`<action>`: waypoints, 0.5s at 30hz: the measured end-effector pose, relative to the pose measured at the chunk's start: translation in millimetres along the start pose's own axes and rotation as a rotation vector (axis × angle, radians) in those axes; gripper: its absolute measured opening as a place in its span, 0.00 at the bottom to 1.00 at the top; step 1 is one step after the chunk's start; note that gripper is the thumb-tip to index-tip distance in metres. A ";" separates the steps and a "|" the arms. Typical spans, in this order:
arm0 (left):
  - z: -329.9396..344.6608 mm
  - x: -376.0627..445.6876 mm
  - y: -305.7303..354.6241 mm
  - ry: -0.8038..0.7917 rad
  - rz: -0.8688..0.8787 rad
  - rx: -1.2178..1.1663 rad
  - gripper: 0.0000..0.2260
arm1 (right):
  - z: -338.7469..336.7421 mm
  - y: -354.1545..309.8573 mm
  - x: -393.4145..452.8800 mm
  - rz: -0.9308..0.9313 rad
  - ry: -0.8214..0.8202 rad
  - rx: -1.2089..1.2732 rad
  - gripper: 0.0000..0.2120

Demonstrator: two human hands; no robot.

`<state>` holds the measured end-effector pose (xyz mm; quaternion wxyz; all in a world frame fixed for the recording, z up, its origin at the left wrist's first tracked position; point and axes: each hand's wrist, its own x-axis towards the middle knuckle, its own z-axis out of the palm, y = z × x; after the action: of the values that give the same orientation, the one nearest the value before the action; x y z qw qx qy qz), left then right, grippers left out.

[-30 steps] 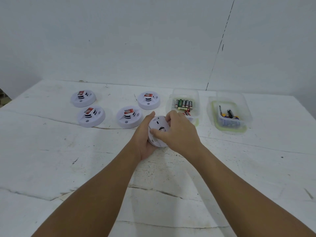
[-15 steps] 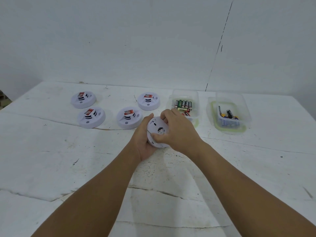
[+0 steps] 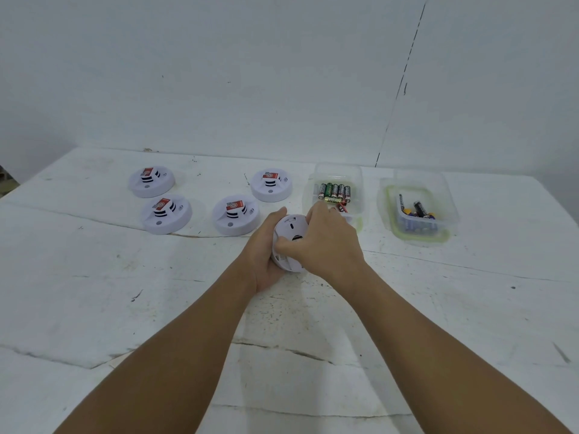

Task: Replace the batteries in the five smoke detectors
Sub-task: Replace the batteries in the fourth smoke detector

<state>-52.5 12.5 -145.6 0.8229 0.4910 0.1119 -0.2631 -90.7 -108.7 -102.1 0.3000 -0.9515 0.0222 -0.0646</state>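
White cracked table (image 3: 94, 292) meets a bare white wall (image 3: 219, 73).

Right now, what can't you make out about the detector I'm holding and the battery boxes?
- Held detector, head view: the right hand covers most of its back, so the battery bay is hidden; the left hand hides its left rim.
- Near box: the right hand's fingers hide its front batteries.
- Far box: its cloudy wall blurs the batteries, so no count.
- Detector labels: too small to read.
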 end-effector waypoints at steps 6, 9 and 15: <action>0.1 -1.5 0.5 0.004 0.014 0.033 0.20 | -0.4 -1.2 -1.3 0.012 0.006 0.002 0.30; 1.3 -1.3 0.6 0.006 0.013 0.051 0.20 | -0.8 -0.7 0.3 0.025 -0.003 0.001 0.30; 0.7 -1.2 -0.1 0.014 -0.006 0.009 0.23 | -8.3 6.2 3.2 0.006 -0.036 0.041 0.27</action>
<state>-53.7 12.3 -144.8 0.8192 0.4961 0.1180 -0.2626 -88.6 -118.7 -98.6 0.3200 -0.9461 0.0181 -0.0469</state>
